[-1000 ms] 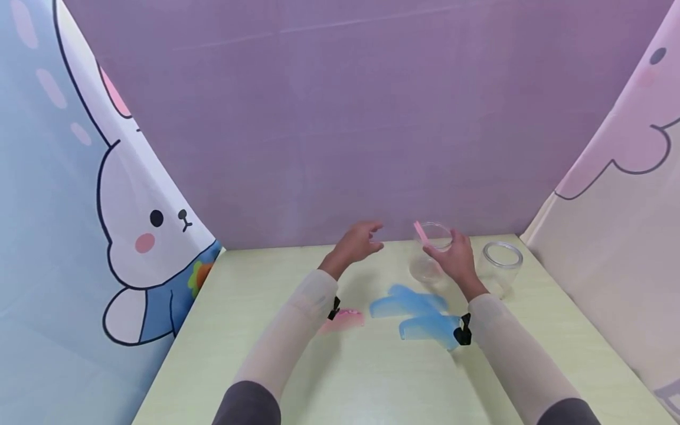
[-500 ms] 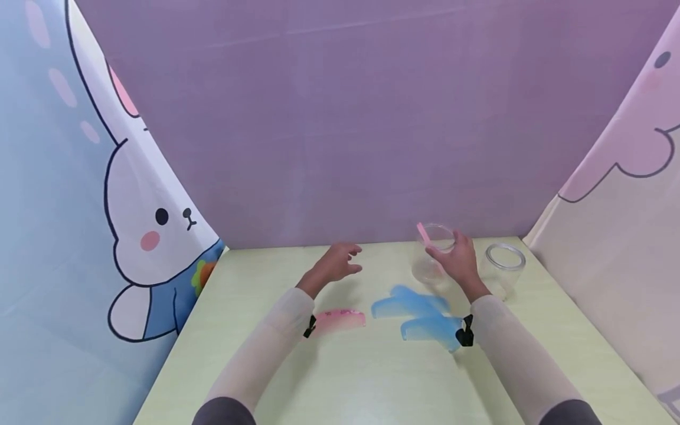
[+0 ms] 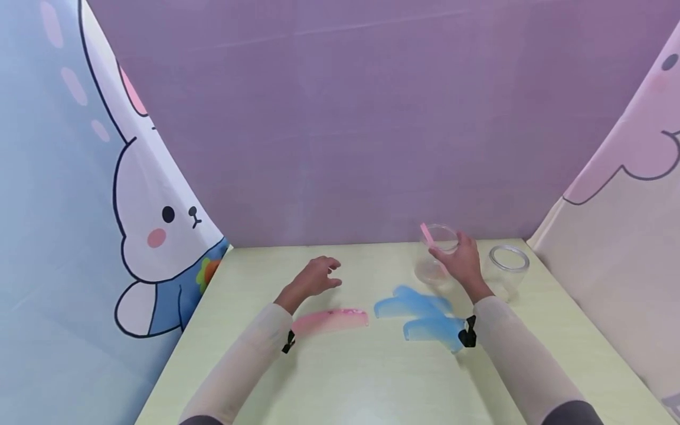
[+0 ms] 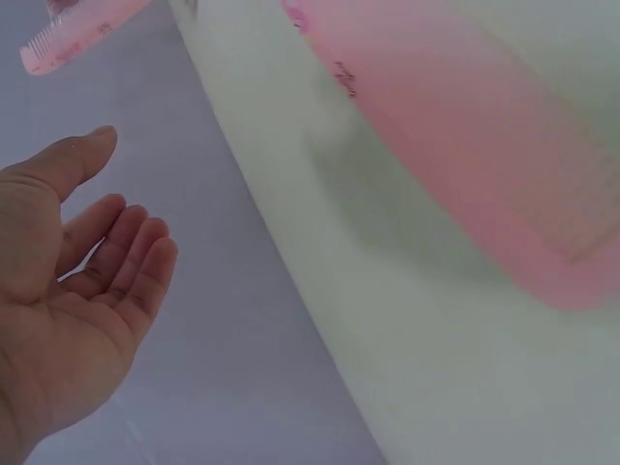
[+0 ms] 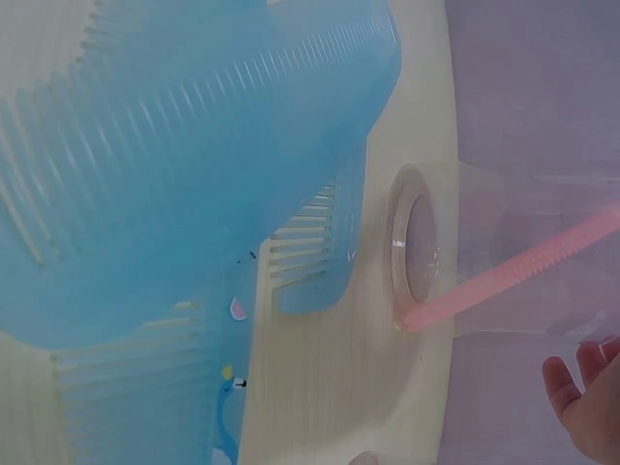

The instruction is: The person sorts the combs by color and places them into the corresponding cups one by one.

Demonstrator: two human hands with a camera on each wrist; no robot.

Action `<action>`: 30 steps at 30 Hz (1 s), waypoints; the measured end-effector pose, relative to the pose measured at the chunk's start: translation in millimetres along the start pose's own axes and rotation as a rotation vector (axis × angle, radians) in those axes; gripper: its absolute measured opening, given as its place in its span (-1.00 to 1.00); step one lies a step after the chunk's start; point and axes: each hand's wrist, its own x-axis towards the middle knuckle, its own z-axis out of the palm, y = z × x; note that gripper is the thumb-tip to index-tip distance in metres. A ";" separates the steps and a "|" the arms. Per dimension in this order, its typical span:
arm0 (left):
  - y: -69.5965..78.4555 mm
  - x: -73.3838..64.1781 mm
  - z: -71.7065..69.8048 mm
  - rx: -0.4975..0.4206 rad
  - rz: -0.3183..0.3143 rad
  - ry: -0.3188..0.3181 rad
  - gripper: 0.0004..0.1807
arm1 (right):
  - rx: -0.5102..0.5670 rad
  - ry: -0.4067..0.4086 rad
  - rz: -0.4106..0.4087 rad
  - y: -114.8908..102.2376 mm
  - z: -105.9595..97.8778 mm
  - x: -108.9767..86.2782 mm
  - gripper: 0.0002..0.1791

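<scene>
Clearly, a pink comb point(image 3: 427, 234) was stood inside a clear plastic jar point(image 3: 425, 270) near the far edge of the bench point(image 3: 372, 383). Its long axis was slanted, with the lower end set at the base and the upper end pointed up and leftward, carried just past the rim. The jar was gripped near its mouth by the right hand point(image 3: 461, 260), with thumb and fingers clamped around the wall; the comb was placed left of those fingers, close by the thumb, and whether it was pressed through the wall cannot be told.

By the left hand point(image 3: 312, 277), held above the bench, the thumb was kept apart from loosely bent fingers. Nearer the person, a second pink comb point(image 3: 329, 320) was laid below that hand, its long axis run roughly left to right, its printed spine turned to the far side. Overlapping blue combs point(image 3: 411, 304) were piled to its right, and a metal-rimmed jar point(image 3: 508, 258) was stood beyond the right hand.
</scene>
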 end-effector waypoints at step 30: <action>-60.0 -93.7 24.5 0.020 -0.164 -0.092 -0.52 | 0.003 -0.001 -0.012 0.8 -1.3 -1.1 0.14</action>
